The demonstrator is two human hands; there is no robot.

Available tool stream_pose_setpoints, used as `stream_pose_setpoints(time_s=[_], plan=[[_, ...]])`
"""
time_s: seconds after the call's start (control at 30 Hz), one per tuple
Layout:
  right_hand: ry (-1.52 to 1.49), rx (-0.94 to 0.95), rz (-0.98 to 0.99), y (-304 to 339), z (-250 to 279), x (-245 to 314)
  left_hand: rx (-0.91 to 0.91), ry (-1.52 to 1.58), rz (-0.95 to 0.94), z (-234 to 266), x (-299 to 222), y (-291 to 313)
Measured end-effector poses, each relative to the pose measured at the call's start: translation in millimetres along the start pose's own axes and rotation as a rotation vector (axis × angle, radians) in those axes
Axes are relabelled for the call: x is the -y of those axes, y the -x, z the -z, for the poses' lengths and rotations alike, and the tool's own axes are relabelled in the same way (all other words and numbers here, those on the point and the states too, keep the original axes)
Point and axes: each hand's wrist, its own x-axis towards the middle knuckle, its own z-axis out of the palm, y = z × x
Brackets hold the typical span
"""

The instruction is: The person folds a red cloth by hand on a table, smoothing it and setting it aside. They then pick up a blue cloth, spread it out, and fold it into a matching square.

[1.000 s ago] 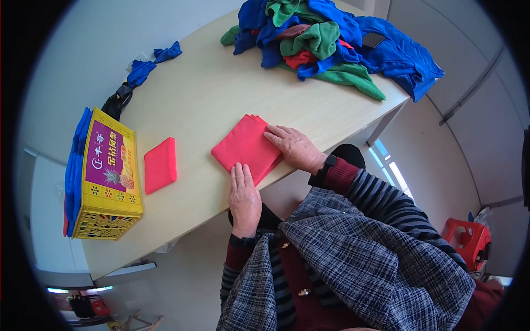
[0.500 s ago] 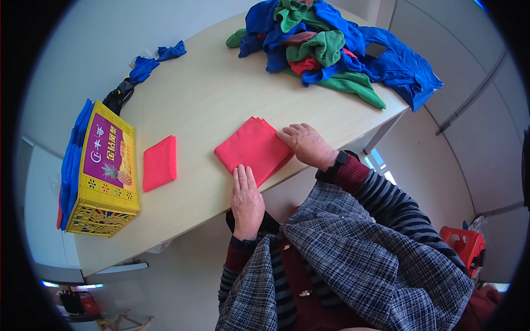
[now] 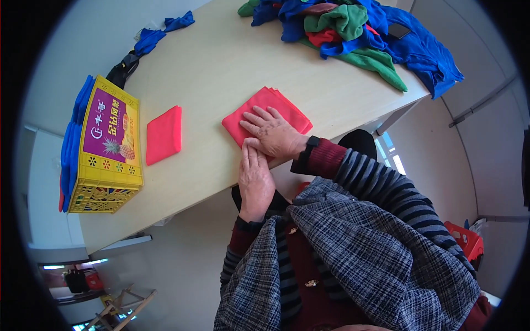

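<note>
The right hand (image 3: 274, 132) is lying palm down, fingers slightly spread, on a square of folded red cloth (image 3: 288, 110), which is resting at the near edge of a pale wooden tabletop (image 3: 210, 71). The left hand (image 3: 256, 185) is extending its fingers, close together, at the square's near corner, their tips meeting the right hand; both hands are open, gripping nothing. Another folded red cloth (image 3: 164, 137) is lying beside a yellow plastic crate (image 3: 107, 196) at the tabletop's left end. A loose heap of blue, green and red cloths (image 3: 348, 49) is covering the right end.
</note>
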Motion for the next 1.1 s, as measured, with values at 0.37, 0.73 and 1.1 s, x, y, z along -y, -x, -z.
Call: stream_pose_setpoints(time_s=[0.37, 0.73, 1.1], plan=[[0.145, 0.041, -0.163, 1.5, 1.9, -23.2, -0.058, 0.0, -0.049, 14.1, 10.8, 20.3], [0.15, 0.041, -0.18, 0.3, 0.6, -20.2, -0.073, 0.02, -0.029, 7.6, 73.9, -47.6], [0.207, 0.003, -0.211, 4.4, -3.9, -27.6, -0.023, -0.064, 0.099, 6.5, 58.7, -50.3]])
